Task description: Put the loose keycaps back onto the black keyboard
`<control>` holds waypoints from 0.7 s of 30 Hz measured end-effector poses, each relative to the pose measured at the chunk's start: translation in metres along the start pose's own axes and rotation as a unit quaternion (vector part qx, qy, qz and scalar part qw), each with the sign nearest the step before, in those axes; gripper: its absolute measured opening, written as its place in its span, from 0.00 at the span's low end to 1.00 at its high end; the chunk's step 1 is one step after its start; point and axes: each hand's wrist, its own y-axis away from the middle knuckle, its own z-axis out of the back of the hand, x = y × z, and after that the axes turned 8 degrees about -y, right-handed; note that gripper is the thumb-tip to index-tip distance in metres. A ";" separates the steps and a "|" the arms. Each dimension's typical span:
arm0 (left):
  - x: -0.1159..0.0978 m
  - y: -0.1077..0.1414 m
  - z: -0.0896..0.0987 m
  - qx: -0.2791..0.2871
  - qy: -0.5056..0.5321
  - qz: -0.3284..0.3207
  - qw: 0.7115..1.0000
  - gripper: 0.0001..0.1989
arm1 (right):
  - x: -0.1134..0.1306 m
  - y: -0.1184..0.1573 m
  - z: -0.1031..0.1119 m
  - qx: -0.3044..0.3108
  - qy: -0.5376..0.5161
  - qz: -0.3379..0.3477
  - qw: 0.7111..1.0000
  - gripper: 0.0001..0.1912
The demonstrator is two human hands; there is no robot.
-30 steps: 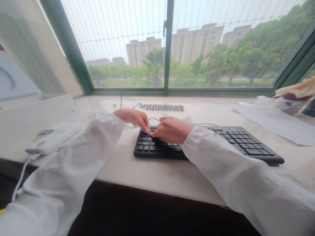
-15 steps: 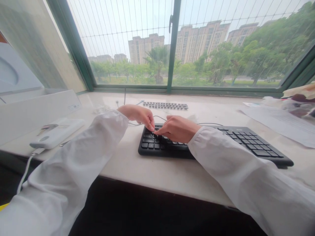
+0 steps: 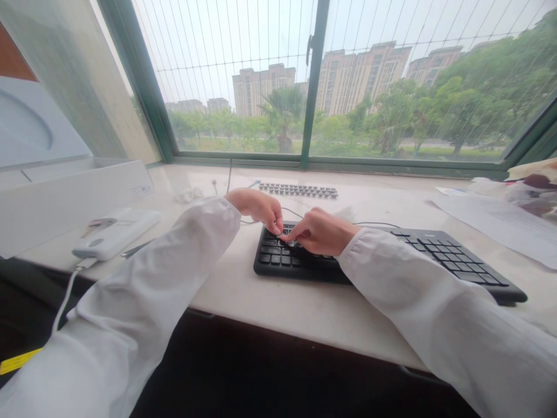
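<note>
So from the head view, the only one we've got, our black keyboard (image 3: pixel 313 270) is lying flat on the pale bench (image 3: pixel 261 299), and both of our hands are over its left end, near the far edge. Our left hand (image 3: pixel 261 210) has thumb and fingers drawn in narrow, tips right down at the keys. Can't tell if there's something tiny pinched in there. Our right hand (image 3: pixel 324 231) is mostly curled, index finger poking out till it about meets the left fingertips; no idea if it's gripping anything, the palm's hidden. What's new versus half a second ago: that index finger stands out clearer from the curled ones, and the whole view has swung a bit, so everything sits further right. The hands are still on the same patch of keys though, so we'd call it the same fiddly fingertip work, same spot. Behind the keyboard, well apart from our fingers, little keycap-looking pieces (image 3: pixel 298 190) sit in neat rows, with a thin dark cable (image 3: pixel 378 223) nearer.
</note>
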 end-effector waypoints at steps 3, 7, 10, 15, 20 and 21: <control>0.000 -0.001 0.000 0.009 0.014 0.002 1.000 0.19 | 0.000 -0.001 -0.001 -0.010 -0.021 -0.027 0.999 0.19; 0.003 -0.005 0.000 0.021 0.018 0.007 1.000 0.18 | 0.000 -0.003 -0.003 -0.021 -0.037 -0.039 0.998 0.18; 0.004 -0.008 0.000 0.021 0.009 0.007 1.000 0.17 | 0.001 -0.004 -0.005 -0.032 -0.049 -0.029 0.998 0.16; 0.007 -0.009 -0.001 0.011 0.018 0.011 1.000 0.17 | 0.002 -0.004 -0.007 -0.032 -0.114 -0.075 0.990 0.13; 0.009 -0.005 -0.003 0.009 0.023 0.003 1.000 0.18 | 0.000 -0.003 -0.010 -0.052 -0.174 -0.171 0.968 0.20; 0.008 -0.003 -0.002 0.007 0.019 0.003 1.000 0.19 | 0.000 -0.004 -0.011 -0.054 -0.181 -0.180 0.965 0.20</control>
